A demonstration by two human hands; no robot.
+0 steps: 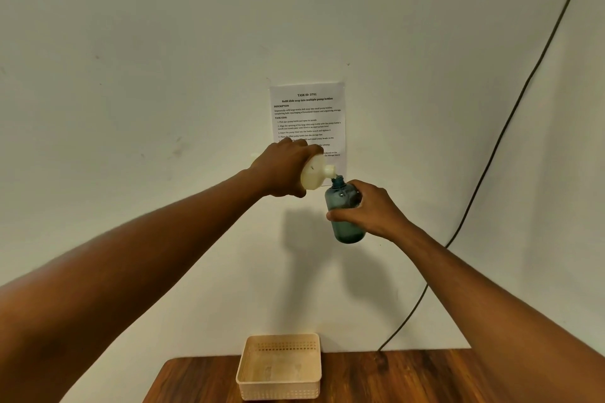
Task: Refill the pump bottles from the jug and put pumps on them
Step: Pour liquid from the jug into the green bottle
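White wall [163,75], left hand [281,167] tipping jug [314,175], right hand [370,209] gripping bottle [343,206]

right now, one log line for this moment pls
step: pouring | left hand: grips tilted cream plastic jug | right hand: holds upright teal pump bottle | pump: off

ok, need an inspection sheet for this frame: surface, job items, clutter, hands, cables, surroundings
Surface: wooden table, only the far part in view.
Job's things: cream jug tipped, spout at the mouth of the teal pump bottle, no pump on it; empty beige basket on the table.
Clutter: nothing seen.
Hands: left hand grips the jug; right hand holds the bottle.
Cables: black cable down the wall.
Surroundings: white wall, printed task sheet taped up.
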